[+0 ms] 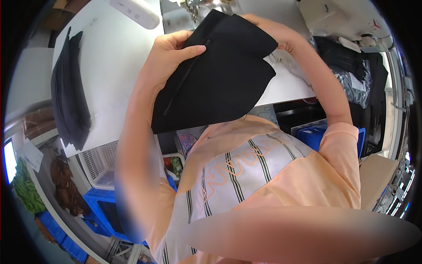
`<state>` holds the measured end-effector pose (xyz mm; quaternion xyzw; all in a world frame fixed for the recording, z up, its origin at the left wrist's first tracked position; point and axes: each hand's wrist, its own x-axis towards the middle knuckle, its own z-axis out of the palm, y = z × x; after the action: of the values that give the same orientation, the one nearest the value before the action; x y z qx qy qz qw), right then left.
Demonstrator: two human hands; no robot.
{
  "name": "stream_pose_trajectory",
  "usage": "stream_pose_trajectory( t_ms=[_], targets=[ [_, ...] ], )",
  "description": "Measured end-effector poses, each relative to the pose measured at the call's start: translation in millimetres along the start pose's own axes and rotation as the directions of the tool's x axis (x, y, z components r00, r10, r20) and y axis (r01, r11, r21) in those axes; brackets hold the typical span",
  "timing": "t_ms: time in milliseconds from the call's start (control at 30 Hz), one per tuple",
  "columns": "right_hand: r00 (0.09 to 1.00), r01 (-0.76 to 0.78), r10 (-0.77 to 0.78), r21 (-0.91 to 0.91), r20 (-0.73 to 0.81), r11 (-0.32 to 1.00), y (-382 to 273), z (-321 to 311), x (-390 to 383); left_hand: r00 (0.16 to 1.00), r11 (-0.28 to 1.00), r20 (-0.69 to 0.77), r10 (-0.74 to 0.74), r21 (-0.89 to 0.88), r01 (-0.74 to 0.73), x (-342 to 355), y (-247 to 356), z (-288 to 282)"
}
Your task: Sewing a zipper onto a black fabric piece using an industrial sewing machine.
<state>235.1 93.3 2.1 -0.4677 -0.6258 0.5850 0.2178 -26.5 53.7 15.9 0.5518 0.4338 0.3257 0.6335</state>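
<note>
A black fabric piece (220,79) with a long dark zipper (184,79) on its face is raised over the white sewing table (101,101). My left hand (176,53) grips its upper left, thumb lying on the fabric beside the zipper top. My right hand (277,35) is at the top right edge, closed on the same piece, its fingertips mostly hidden behind it. Metal sewing machine parts (193,11) show just beyond the fabric.
A stack of dark cut fabric (70,92) lies at the left of the table, near a white elongated fixture (136,11). Black pieces in clear plastic (351,83) are at the right. A white basket (99,163) and blue crates (94,207) sit below left; cardboard (376,180) stands lower right.
</note>
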Motion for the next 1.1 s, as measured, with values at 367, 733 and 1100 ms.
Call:
stream_pose_trajectory(
  t_ms=[367, 733, 1100],
  targets=[
    [0.995, -0.046, 0.046, 0.011, -0.088, 0.999, 4.9, 1.9, 10.2, 0.996, 0.984, 0.062, -0.066, -0.159, 0.075, 20.8, -3.6, -12.4],
    [0.982, -0.188, 0.185, -0.149, -0.028, 0.971, -19.5, 12.0, 10.5, 0.995, 0.997, 0.060, -0.075, 0.020, 0.074, 14.3, 1.7, -11.0],
    [0.970, 0.163, -0.230, -0.493, -0.079, 0.855, 18.3, -50.8, -7.7, 0.998, 0.992, 0.015, -0.055, 0.114, 0.053, -57.2, -15.4, -52.7]
  ],
)
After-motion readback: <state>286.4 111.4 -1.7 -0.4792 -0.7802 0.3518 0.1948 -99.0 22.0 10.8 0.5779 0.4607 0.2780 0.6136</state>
